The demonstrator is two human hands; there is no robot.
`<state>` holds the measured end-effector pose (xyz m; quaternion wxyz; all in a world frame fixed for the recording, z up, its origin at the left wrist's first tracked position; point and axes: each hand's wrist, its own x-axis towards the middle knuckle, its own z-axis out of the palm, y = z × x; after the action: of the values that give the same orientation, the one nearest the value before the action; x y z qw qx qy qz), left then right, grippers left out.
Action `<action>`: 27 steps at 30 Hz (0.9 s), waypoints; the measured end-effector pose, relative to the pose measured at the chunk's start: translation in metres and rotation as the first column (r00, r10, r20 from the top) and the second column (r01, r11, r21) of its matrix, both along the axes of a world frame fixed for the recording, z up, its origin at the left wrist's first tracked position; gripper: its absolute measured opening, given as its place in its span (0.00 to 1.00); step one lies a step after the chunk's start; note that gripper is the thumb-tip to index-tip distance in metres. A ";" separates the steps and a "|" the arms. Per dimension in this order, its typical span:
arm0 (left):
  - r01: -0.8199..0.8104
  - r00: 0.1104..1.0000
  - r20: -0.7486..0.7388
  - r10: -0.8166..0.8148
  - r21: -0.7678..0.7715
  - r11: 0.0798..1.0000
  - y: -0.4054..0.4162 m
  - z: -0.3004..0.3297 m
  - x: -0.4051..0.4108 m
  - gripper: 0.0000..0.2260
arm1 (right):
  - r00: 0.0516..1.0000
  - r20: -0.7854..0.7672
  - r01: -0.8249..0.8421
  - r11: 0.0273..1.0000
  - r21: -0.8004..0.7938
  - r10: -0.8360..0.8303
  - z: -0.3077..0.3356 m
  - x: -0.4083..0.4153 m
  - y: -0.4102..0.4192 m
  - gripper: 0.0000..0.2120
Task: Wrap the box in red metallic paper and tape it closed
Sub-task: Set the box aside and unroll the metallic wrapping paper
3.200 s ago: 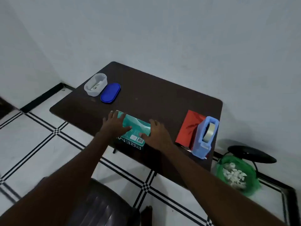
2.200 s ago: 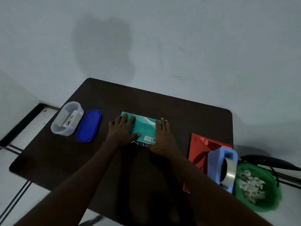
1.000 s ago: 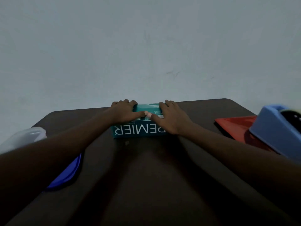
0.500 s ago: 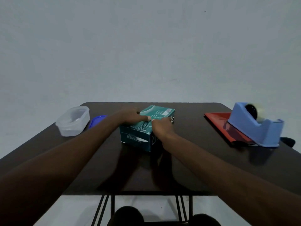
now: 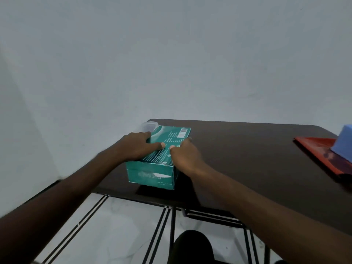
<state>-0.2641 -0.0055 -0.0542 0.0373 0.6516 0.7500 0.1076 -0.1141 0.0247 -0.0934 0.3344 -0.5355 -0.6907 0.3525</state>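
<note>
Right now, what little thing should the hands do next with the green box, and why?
Probably carry the box right, toward the red paper. Both the left hand and the right hand grip it, but it sits on bare table, apart from the paper, which lies under the blue tape dispenser.

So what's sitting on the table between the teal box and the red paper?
Nothing: in the head view the stretch of dark table between the teal box and the red paper is bare tabletop.
</note>
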 end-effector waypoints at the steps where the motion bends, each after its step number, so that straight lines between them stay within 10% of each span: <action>1: -0.012 1.000 -0.004 0.012 -0.024 1.000 -0.006 -0.001 -0.009 0.26 | 1.000 0.015 -0.027 1.000 -0.009 0.027 -0.001 -0.008 -0.004 0.28; 27: -0.131 0.991 0.012 0.131 0.021 0.991 0.028 -0.016 -0.083 0.37 | 0.999 -0.025 -0.048 0.999 -0.022 0.047 -0.010 -0.059 0.023 0.23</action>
<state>-0.3470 0.0221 -0.0697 0.0270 0.6006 0.7898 0.1217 -0.1727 0.0481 -0.1038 0.3282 -0.5184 -0.6952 0.3745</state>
